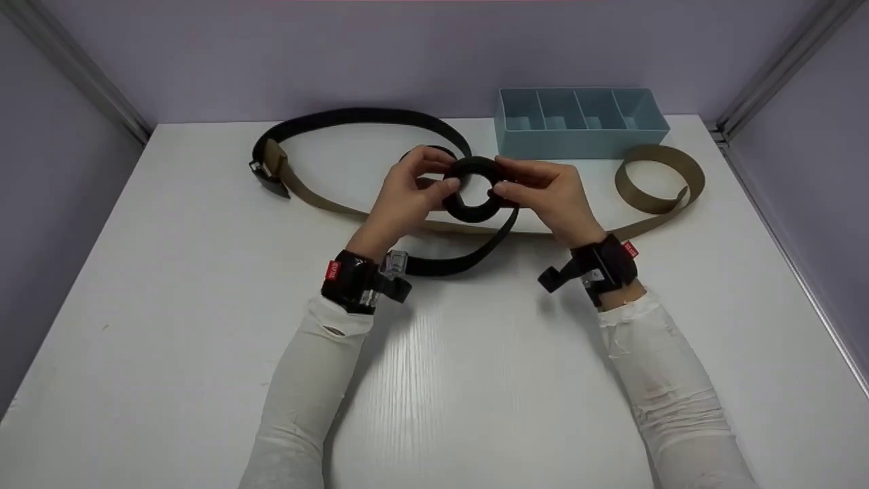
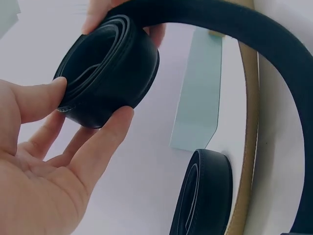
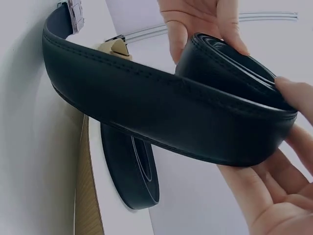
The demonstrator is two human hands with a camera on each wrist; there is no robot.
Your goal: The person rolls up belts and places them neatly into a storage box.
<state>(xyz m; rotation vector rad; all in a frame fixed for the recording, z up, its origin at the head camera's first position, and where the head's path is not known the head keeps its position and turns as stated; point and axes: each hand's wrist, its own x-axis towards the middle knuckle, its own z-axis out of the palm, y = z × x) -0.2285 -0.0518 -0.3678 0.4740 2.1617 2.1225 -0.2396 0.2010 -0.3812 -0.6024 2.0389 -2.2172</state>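
Both hands hold a black leather belt point(image 1: 475, 214) rolled into a coil above the table. My left hand point(image 1: 406, 195) pinches the coil's left side between thumb and fingers; my right hand point(image 1: 553, 197) grips its right side. In the left wrist view, the coil point(image 2: 129, 73) shows several stacked layers. From it an unrolled length point(image 3: 127, 93) curves down to a silver buckle point(image 1: 395, 263) beside the left wrist. Behind the hands lies a second black belt point(image 1: 360, 116), its coiled end point(image 2: 215, 188) mostly hidden by the left hand in the head view.
A tan webbing belt point(image 1: 319, 200) stretches across the white table point(image 1: 475, 407), its buckle end at left and a loose loop point(image 1: 692, 173) at right. At the back right stands a blue box point(image 1: 577, 144) with several compartments. Walls enclose the back and sides.
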